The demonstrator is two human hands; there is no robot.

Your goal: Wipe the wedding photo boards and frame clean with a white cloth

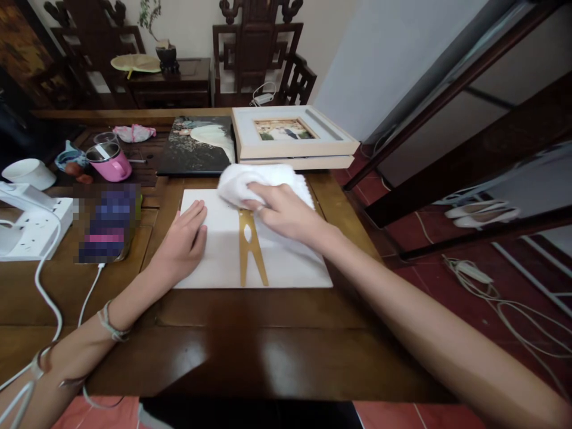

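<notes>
A white flat board (210,262) lies on the wooden table, with a gold mark (249,253) of crossing strokes running down its middle. My right hand (283,208) is closed on a white fluffy towel (268,174) and presses it against the board's far part, covering the top of the gold mark. At the board's left edge my left hand (182,241) rests flat, fingers stretched forward, holding nothing. The far edge of the board is hidden by the towel.
Beyond the board lie a dark picture panel (196,146) and stacked pale picture frames (295,152). To the left are a pink mug (114,164), a white cup (29,173), a blurred-out phone (107,223) on a cable, and a white power strip (36,229). The table's right edge (370,238) drops to red floor.
</notes>
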